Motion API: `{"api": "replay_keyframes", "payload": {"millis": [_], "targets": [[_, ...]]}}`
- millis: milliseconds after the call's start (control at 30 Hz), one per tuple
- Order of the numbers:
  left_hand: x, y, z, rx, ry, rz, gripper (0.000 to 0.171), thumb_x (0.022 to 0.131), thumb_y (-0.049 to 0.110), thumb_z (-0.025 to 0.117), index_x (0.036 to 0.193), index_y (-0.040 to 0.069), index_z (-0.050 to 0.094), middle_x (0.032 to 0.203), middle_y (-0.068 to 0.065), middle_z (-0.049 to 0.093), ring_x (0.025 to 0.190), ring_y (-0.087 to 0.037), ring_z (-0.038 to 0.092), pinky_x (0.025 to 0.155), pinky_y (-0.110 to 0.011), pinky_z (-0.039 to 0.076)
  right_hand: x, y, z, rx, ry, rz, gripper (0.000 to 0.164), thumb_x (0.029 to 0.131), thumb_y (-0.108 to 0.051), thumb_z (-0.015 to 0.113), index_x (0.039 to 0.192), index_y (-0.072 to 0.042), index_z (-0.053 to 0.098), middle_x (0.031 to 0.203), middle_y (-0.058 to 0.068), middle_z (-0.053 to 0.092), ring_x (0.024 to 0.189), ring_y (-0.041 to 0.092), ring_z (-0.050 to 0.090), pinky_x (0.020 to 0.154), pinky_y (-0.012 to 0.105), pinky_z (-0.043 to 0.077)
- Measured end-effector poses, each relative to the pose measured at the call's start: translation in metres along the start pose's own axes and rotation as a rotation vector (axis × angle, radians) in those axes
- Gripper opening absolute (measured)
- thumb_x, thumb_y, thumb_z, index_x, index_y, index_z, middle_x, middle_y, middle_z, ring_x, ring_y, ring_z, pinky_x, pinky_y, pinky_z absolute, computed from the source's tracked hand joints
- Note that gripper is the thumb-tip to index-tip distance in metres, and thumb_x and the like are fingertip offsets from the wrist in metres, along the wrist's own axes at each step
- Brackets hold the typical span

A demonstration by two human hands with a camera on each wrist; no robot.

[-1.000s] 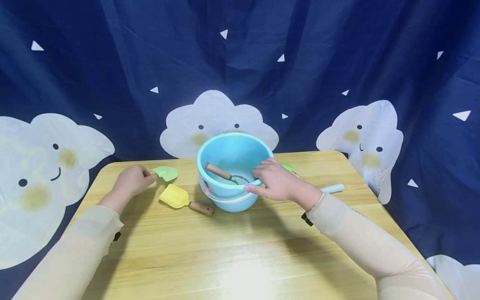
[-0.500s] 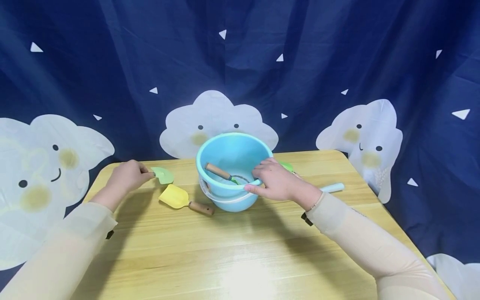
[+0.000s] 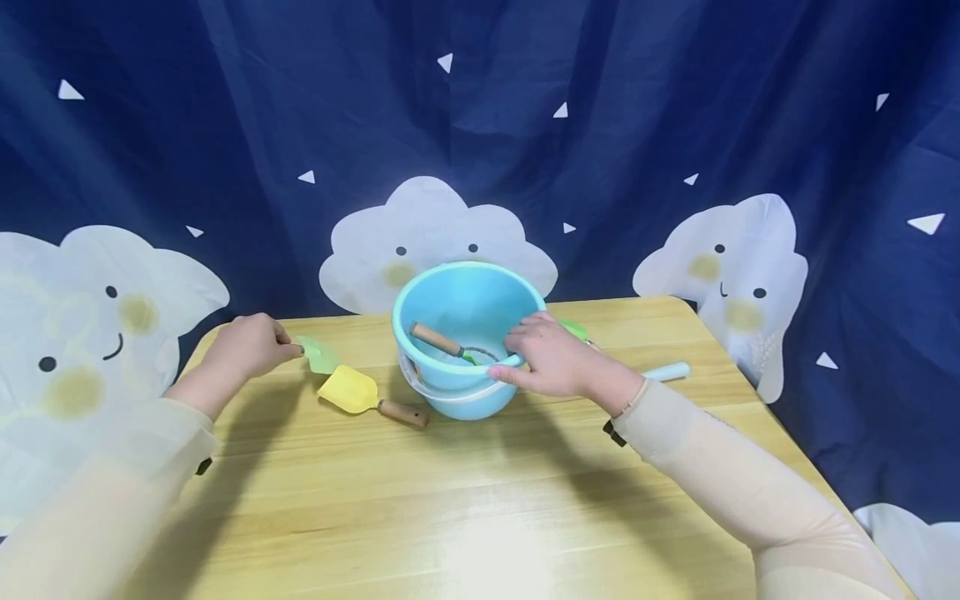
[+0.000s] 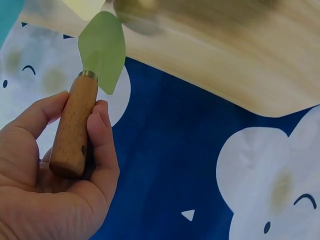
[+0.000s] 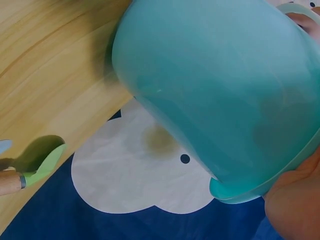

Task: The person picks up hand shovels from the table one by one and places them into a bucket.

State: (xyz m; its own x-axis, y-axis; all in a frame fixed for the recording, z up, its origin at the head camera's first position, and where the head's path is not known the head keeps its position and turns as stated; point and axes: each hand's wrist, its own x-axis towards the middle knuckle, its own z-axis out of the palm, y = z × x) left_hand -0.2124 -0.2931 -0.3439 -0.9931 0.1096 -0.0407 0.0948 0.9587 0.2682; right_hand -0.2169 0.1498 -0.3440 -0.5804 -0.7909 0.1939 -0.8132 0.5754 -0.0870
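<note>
In my left hand (image 3: 251, 346) I hold a small green trowel (image 4: 102, 50) by its wooden handle (image 4: 74, 125), thumb and fingers around it. The blade points toward the yellow shovel (image 3: 351, 390), which lies on the table with its wooden handle to the right. A light blue bucket (image 3: 468, 406) stands mid-table, and my right hand (image 3: 551, 358) grips its rim at the near right, thumb outside. Inside the bucket leans a tool with a wooden handle (image 3: 437, 338) and a green end; its head is partly hidden.
Right of the bucket lies another tool with a green blade (image 5: 47, 165), partly behind my right hand. A light blue handle (image 3: 666, 372) rests farther right on the wooden table (image 3: 360, 500). A dark blue curtain (image 3: 495, 142) with clouds hangs behind the table's far edge.
My left hand has lifted the green trowel slightly and drawn it left, toward the table's far left corner. The right hand stays on the bucket rim, and the bucket stands where it was.
</note>
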Motion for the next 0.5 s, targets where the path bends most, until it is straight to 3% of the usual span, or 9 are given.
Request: {"api": "replay_keyframes", "payload": {"millis": [300, 500], "targets": [[-0.005, 0.006, -0.014, 0.054, -0.051, -0.004, 0.015, 0.083, 0.027, 0.072, 0.081, 0.013, 0.079, 0.076, 0.001, 0.069, 0.068, -0.025, 0.057, 0.061, -0.045, 0.047, 0.001, 0.000, -0.001, -0.003, -0.004, 0.001, 0.049, 0.099, -0.058, 0.045, 0.070, -0.019, 0.045, 0.066, -0.005, 0.040, 0.069, 0.016, 0.038, 0.087, 0.038, 0.035], [-0.010, 0.009, -0.021, 0.061, -0.072, -0.006, 0.015, 0.083, 0.028, 0.073, 0.080, 0.015, 0.078, 0.071, 0.004, 0.063, 0.067, -0.024, 0.054, 0.058, -0.039, 0.043, 0.001, -0.001, -0.001, -0.004, -0.006, 0.000, 0.055, 0.099, -0.061, 0.042, 0.071, -0.014, 0.052, 0.066, -0.005, 0.041, 0.069, 0.016, 0.039, 0.086, 0.038, 0.035]]}}
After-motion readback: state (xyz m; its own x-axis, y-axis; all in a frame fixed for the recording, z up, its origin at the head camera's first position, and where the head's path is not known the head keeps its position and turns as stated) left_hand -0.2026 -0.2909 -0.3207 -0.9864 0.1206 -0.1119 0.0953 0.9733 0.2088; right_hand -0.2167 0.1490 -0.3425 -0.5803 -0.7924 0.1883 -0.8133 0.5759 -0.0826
